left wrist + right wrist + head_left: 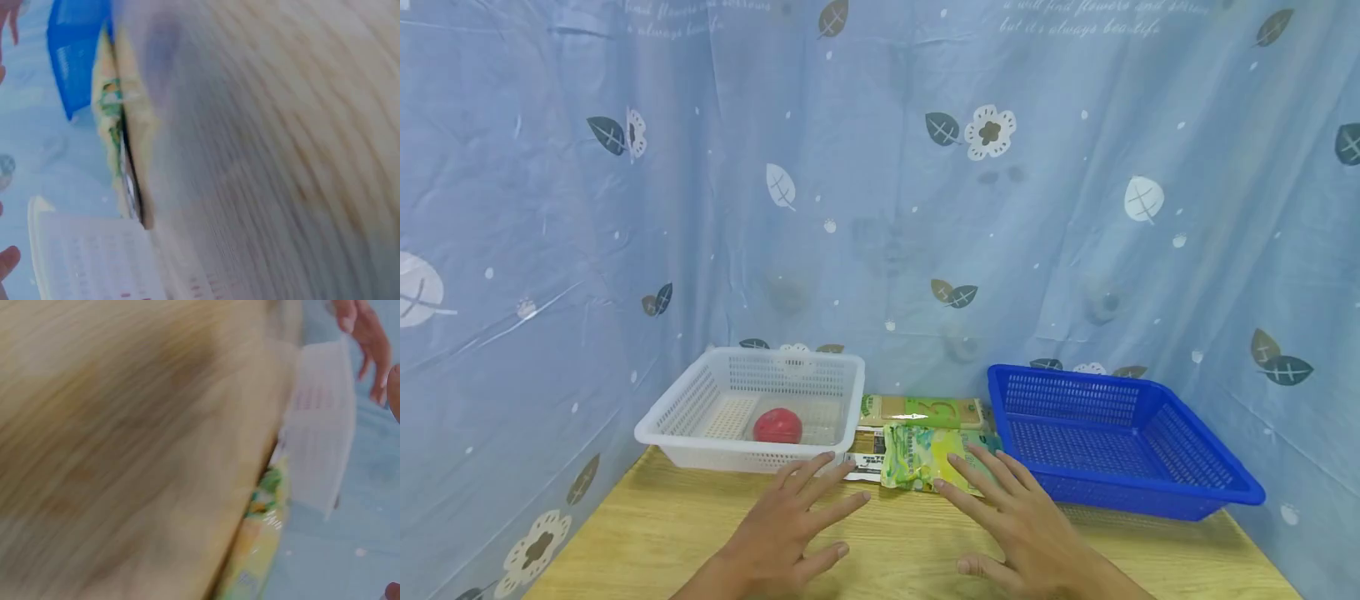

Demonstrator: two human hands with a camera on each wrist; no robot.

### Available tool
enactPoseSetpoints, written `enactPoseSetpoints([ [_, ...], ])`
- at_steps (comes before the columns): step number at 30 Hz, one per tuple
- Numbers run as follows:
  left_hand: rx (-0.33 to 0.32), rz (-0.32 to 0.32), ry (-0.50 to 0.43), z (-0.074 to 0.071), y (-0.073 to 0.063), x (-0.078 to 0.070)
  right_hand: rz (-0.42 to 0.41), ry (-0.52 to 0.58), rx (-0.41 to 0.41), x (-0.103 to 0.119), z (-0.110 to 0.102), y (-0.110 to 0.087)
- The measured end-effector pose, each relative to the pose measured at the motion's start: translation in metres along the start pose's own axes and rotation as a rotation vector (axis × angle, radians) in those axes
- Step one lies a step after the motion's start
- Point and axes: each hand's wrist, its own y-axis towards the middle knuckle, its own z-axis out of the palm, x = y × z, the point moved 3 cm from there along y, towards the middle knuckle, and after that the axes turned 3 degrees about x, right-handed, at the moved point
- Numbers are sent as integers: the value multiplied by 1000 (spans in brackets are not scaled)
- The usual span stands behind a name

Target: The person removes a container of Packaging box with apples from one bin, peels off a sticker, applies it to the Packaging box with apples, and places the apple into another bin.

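Both hands are held above the wooden table with fingers spread, holding nothing. In the head view my left hand (790, 525) is in front of the white basket (737, 454), where a round red object (777, 426) lies. My right hand (1018, 521) is nearest a yellow-green plastic packet (917, 458), its fingertips overlapping it in view; contact cannot be told. Behind that packet lies a long green and tan package (925, 410). A package with dark print on white (865, 465) shows partly beside the white basket. Only fingertips edge into the wrist views, which are blurred.
A blue basket (1120, 492) stands at the right of the wooden table (895, 550). Blue curtain (880, 208) with leaf and flower prints hangs behind the table and along both sides. The packages lie between the two baskets.
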Motion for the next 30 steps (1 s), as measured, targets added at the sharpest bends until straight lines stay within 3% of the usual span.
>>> enactPoseSetpoints([
  [5,-129,-121,-95,-4,-2,9,76,77,-44,3,-1,24],
  [10,-255,-327,-236,-1,-10,20,131,188,-46,5,2,49],
  [14,-370,-490,-325,5,-18,29,214,349,-8,7,9,67],
  [21,-506,-642,-414,12,-30,43,372,635,28,5,25,102],
  [23,-554,-737,-462,13,-33,46,403,719,36,4,31,112],
  [26,-652,-931,-566,15,-39,53,443,851,45,5,39,128],
  [30,-794,-1141,-775,18,-46,64,500,1001,50,6,52,151],
])
